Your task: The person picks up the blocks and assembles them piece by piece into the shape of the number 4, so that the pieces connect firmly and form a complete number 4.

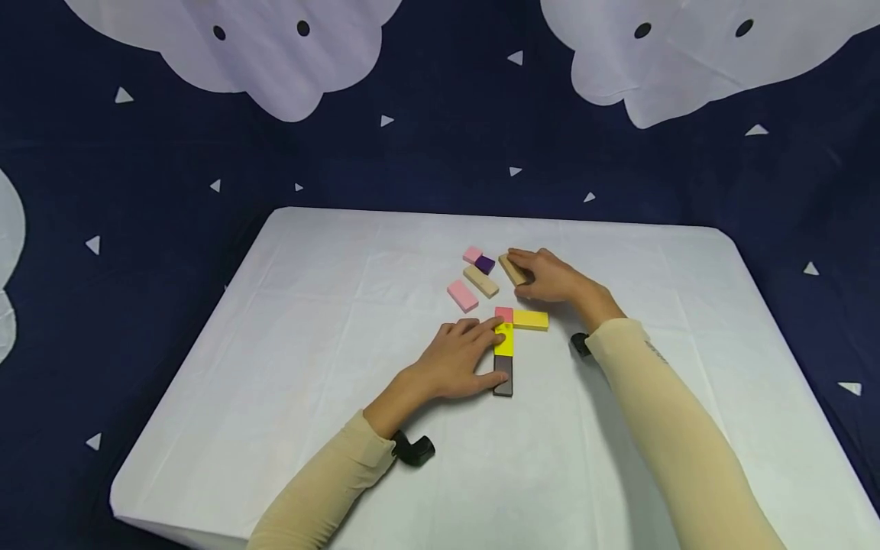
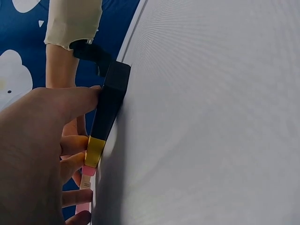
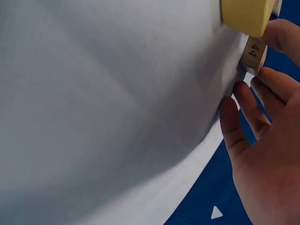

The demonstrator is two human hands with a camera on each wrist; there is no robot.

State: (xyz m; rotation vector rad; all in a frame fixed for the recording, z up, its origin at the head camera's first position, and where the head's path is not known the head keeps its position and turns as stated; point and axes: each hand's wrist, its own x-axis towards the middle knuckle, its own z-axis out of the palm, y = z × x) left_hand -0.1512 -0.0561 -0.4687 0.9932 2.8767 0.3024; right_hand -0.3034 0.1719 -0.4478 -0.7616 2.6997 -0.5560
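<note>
Around the near end of an unfinished wooden block (image 1: 509, 267), my right hand (image 1: 551, 278) has its thumb and fingers in a pinch; the block (image 3: 253, 54) shows a "44" mark in the right wrist view. My left hand (image 1: 455, 360) lies beside a column of blocks, its thumb touching the dark block (image 1: 503, 384) and fingertips touching the yellow block (image 1: 506, 347). A small reddish-pink block (image 1: 504, 312) tops that column at its far end. To its right, another yellow block (image 1: 532, 321) lies crosswise, touching it.
Left of the right hand lie a second wooden block (image 1: 480, 281), a long pink block (image 1: 463, 296), a purple block (image 1: 485, 265) and a small pink block (image 1: 471, 254). All rest on a white-covered table (image 1: 330, 328) before a dark blue curtain (image 1: 447, 153).
</note>
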